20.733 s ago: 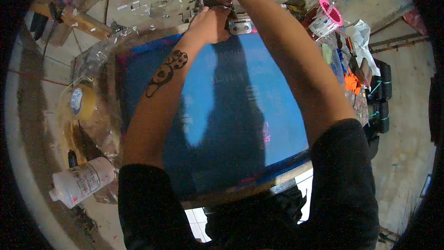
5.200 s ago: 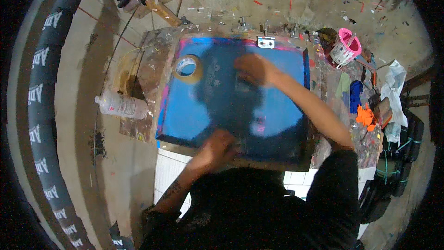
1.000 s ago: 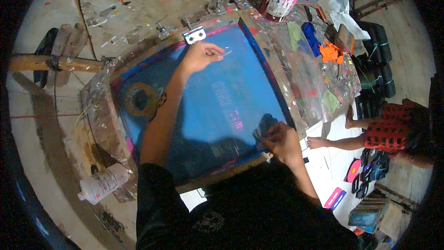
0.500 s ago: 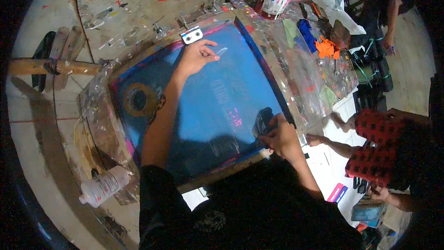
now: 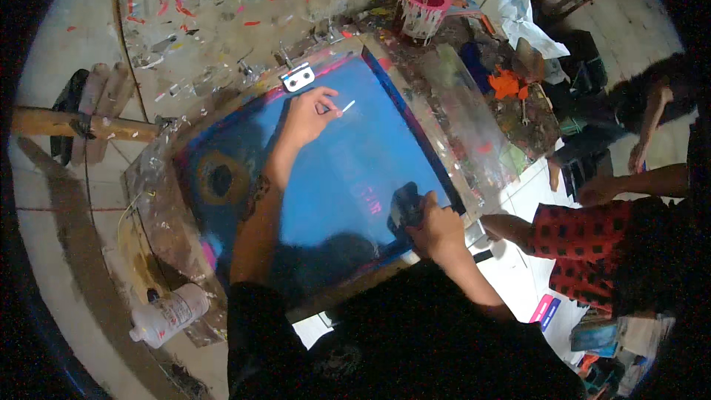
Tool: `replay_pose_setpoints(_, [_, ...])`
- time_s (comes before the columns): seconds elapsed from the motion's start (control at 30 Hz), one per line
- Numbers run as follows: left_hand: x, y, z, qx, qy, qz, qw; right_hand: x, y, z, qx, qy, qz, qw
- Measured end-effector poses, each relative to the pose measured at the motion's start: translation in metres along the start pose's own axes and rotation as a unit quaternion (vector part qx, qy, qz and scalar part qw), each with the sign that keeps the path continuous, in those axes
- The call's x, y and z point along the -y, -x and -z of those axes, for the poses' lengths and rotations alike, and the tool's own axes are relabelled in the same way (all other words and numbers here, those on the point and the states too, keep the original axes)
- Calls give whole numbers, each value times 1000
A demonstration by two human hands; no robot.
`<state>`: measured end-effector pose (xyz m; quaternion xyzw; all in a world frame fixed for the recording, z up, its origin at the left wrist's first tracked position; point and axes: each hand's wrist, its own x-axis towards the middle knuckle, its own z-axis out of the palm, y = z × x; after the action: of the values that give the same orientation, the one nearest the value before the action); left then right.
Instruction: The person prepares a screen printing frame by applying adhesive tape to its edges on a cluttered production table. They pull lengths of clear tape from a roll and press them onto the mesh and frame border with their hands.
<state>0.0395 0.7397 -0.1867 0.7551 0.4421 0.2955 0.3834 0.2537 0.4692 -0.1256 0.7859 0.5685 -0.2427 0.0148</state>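
Note:
A blue mesh screen (image 5: 326,178) in a worn frame lies under my hands, a metal hinge (image 5: 298,76) at its far edge. My left hand (image 5: 315,115) is just below the hinge, thumb and forefinger pinched on what looks like a thin clear strip (image 5: 348,106), glinting white. My right hand (image 5: 441,230) is at the near right corner, fingers curled; what they hold, if anything, is hidden in shadow. A tape roll (image 5: 241,178) lies on the screen's left side, partly shadowed.
A plastic bottle (image 5: 170,315) lies left. A pink-rimmed bucket (image 5: 418,11), white paper (image 5: 511,22) and orange scraps (image 5: 506,83) are at the back right. A co-worker in red checked shorts (image 5: 581,226) sits right; another person's arm (image 5: 652,118) shows beyond.
Since five seconds ago my left hand has gone to the far edge and my right to the near right corner. Lately the view shifted slightly, and the people at right moved further into it.

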Motion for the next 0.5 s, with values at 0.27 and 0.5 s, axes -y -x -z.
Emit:
replay_pose_setpoints(0.27, [-17, 3, -5, -90, -108, -11, 990, 14, -3, 27, 60, 146, 16, 987])
replay_pose_setpoints(0.5, [-54, 1, -14, -112, -165, 107, 974, 7, -15, 41, 92, 194, 35, 976])
